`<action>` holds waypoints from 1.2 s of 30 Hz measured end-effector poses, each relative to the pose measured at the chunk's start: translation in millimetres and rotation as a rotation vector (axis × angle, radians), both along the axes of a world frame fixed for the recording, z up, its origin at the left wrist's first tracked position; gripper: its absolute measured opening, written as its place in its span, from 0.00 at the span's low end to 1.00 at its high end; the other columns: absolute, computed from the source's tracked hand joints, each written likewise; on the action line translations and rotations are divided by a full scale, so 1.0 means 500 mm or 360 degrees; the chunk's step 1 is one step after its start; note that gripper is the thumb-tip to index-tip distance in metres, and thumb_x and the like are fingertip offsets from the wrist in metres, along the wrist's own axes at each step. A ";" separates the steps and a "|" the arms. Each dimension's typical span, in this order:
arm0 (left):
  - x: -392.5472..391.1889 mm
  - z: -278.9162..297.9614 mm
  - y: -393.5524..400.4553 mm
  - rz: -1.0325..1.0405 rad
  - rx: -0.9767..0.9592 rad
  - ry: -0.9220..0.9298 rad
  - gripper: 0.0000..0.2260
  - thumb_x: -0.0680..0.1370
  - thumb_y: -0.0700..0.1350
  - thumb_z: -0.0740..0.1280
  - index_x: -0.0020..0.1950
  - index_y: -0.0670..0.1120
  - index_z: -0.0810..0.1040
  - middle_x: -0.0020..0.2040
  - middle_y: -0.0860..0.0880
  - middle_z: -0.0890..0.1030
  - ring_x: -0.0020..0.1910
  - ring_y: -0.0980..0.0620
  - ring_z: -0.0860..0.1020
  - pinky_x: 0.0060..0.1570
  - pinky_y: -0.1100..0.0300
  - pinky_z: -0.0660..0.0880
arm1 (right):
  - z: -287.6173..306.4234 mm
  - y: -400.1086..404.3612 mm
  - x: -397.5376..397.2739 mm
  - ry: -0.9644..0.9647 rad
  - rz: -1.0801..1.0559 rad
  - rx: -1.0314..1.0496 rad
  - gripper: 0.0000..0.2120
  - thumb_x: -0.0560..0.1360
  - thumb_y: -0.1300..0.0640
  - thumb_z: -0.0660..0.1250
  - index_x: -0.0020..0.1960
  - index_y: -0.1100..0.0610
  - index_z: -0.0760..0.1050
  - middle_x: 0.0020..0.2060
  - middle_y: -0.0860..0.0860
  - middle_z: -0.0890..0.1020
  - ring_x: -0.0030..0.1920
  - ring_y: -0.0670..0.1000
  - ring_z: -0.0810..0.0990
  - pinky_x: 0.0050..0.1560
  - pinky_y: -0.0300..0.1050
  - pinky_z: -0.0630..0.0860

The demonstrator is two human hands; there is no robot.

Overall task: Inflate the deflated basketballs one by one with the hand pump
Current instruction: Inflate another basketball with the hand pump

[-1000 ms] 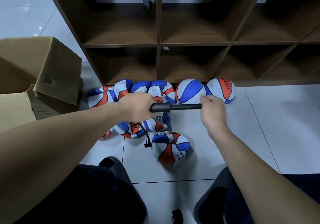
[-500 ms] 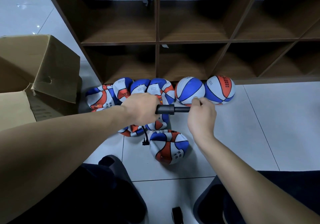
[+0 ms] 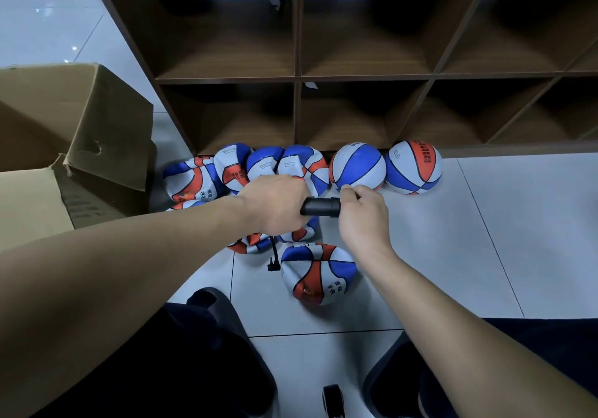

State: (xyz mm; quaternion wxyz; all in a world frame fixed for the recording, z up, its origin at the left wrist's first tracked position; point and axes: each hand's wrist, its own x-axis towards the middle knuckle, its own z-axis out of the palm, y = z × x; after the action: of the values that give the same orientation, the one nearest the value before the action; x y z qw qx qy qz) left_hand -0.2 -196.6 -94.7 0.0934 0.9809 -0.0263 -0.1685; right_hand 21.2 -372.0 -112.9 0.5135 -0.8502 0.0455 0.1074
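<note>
My left hand (image 3: 275, 205) grips the barrel of the black hand pump (image 3: 320, 207), held level above the floor. My right hand (image 3: 364, 215) grips the pump's handle, pushed in tight against the barrel. A thin black hose (image 3: 274, 254) hangs from the pump to a partly inflated red, white and blue basketball (image 3: 318, 272) on the tiles below. Several flat basketballs (image 3: 233, 168) lie in a row against the shelf foot. Two round inflated basketballs (image 3: 357, 165) (image 3: 414, 166) stand to their right.
A dark wooden cubby shelf (image 3: 297, 74) rises behind the balls. An open cardboard box (image 3: 74, 145) stands at the left. My knees in dark trousers (image 3: 161, 362) frame the bottom. A small black object (image 3: 333, 400) lies on the tiles between them.
My right hand has pushed the pump handle leftward into the barrel; the exposed rod has vanished. The left hand holds the barrel in place.
</note>
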 end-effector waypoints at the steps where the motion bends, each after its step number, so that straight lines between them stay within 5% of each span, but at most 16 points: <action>1: 0.000 -0.001 0.006 0.0001 -0.0003 0.0000 0.08 0.79 0.51 0.67 0.41 0.51 0.79 0.33 0.51 0.79 0.31 0.50 0.76 0.31 0.57 0.69 | 0.001 -0.004 0.007 0.0011 0.0004 -0.0017 0.20 0.86 0.53 0.61 0.36 0.56 0.67 0.31 0.49 0.70 0.32 0.49 0.69 0.31 0.40 0.67; 5: 0.002 -0.007 0.047 0.0041 0.0018 0.0029 0.10 0.81 0.51 0.66 0.40 0.52 0.76 0.32 0.52 0.78 0.31 0.51 0.76 0.31 0.56 0.71 | 0.002 -0.039 0.049 0.0087 -0.0133 0.0010 0.21 0.82 0.57 0.62 0.33 0.53 0.60 0.28 0.48 0.64 0.33 0.53 0.63 0.36 0.48 0.61; 17: -0.002 -0.026 0.079 0.0095 -0.0005 0.0101 0.10 0.82 0.53 0.66 0.43 0.53 0.78 0.35 0.50 0.81 0.35 0.48 0.80 0.35 0.52 0.77 | 0.013 -0.062 0.073 0.0125 -0.0253 0.0076 0.20 0.80 0.59 0.63 0.34 0.53 0.58 0.27 0.47 0.60 0.32 0.52 0.59 0.33 0.46 0.57; 36: 0.002 -0.002 -0.009 0.0038 -0.0014 -0.0016 0.08 0.78 0.50 0.69 0.40 0.51 0.78 0.33 0.51 0.79 0.32 0.49 0.78 0.31 0.57 0.69 | 0.014 0.008 -0.013 -0.0054 -0.0021 -0.0044 0.18 0.87 0.52 0.60 0.41 0.61 0.71 0.33 0.50 0.74 0.33 0.49 0.72 0.33 0.42 0.70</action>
State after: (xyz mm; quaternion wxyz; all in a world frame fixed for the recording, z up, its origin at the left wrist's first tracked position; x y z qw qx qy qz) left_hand 0.7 -201.0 -95.8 0.0995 0.9816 -0.0157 -0.1624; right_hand 14.9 -368.0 -106.0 0.5030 -0.8586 0.0437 0.0890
